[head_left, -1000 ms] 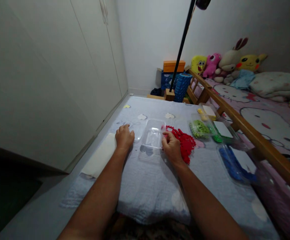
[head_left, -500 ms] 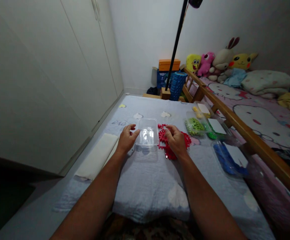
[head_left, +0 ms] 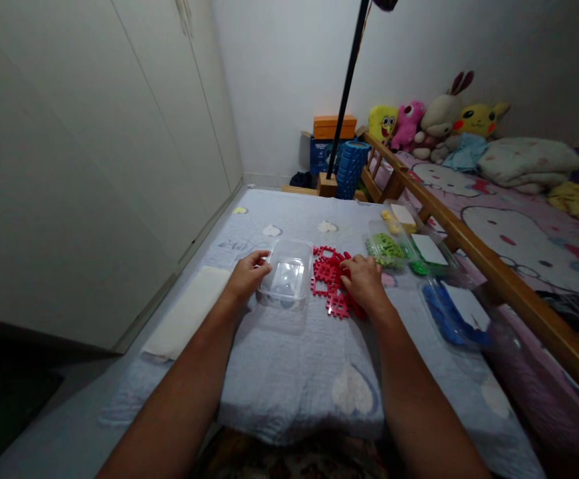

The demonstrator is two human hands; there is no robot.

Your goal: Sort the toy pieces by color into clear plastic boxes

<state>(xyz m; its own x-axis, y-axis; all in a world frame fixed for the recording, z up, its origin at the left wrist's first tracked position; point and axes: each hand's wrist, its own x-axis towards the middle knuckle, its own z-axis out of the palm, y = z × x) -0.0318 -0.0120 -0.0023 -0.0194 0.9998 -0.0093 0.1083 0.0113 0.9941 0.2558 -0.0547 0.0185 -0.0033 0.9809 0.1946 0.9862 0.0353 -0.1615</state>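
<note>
A clear plastic box (head_left: pixel 287 278) lies on a pale blue blanket (head_left: pixel 289 359). My left hand (head_left: pixel 247 275) grips its left rim with curled fingers. Right of the box sits a heap of red grid-shaped plastic pieces (head_left: pixel 330 282). My right hand (head_left: pixel 366 283) rests on the heap's right side, fingers bent over the pieces and pressing against them. I cannot see whether a piece is pinched in them.
Clear bags of green pieces (head_left: pixel 385 248), yellow pieces (head_left: pixel 393 219) and blue pieces (head_left: pixel 451 318) lie at the right beside a wooden bed rail (head_left: pixel 488 263). A folded white cloth (head_left: pixel 184 313) lies left. A black pole (head_left: pixel 346 86) stands behind, with plush toys (head_left: pixel 433 123) beyond.
My left hand has gone from the blanket to the box's left rim. My right hand has pushed the red pieces left, up against the box. The view shifted slightly.
</note>
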